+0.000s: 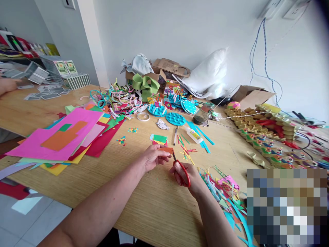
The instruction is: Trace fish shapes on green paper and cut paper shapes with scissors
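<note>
Between the thumb and fingers of my left hand (153, 159) is a small orange piece of paper (167, 150). My right hand (189, 176) grips red-handled scissors (185, 175), their dark blades meeting the right end of that paper. Just beyond my hands lie small green and pink paper rectangles (159, 138). Thin coloured strips (187, 151) are scattered to the right, near a pen (175, 136) and a glue bottle (194, 135). Little piles of paper bits (121, 140) rest to the left of these.
Stacked coloured sheets (77, 137) cover the table's left side. Paper scraps (228, 199) heap at the right front. Behind stand blue discs (175, 118), a glass jar (203, 115), a cardboard box (160, 79) and egg-tray-like crafts (264, 127). Another person's hand (7, 85) is at far left.
</note>
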### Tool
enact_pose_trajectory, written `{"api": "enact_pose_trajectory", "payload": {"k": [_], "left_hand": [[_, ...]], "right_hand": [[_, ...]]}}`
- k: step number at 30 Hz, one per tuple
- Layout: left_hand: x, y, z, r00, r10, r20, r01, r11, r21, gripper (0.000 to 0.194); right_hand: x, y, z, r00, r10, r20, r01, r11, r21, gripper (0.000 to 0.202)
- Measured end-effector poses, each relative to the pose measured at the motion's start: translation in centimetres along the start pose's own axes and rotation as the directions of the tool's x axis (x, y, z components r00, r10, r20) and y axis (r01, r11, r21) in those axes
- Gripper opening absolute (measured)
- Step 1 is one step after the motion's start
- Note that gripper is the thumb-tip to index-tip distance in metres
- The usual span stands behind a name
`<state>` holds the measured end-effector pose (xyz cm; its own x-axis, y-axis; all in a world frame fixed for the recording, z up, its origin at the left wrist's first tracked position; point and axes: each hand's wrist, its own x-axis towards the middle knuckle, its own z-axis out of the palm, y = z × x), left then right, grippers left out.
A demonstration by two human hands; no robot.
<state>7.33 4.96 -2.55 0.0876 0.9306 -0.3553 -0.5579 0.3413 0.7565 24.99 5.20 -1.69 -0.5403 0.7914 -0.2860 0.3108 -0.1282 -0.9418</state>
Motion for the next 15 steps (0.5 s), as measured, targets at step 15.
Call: {"api": "enact_pose_trajectory", "payload": {"k": [15], "left_hand": [[0.07, -0.56, 0.40, 0.995, 0.065, -0.071, -0.070, 0.995, -0.072, 0.054]], "right_hand": [[0.25, 0.50, 0.27, 1.000, 0.005, 0.002, -0.005, 0.999, -0.034, 0.056]]}}
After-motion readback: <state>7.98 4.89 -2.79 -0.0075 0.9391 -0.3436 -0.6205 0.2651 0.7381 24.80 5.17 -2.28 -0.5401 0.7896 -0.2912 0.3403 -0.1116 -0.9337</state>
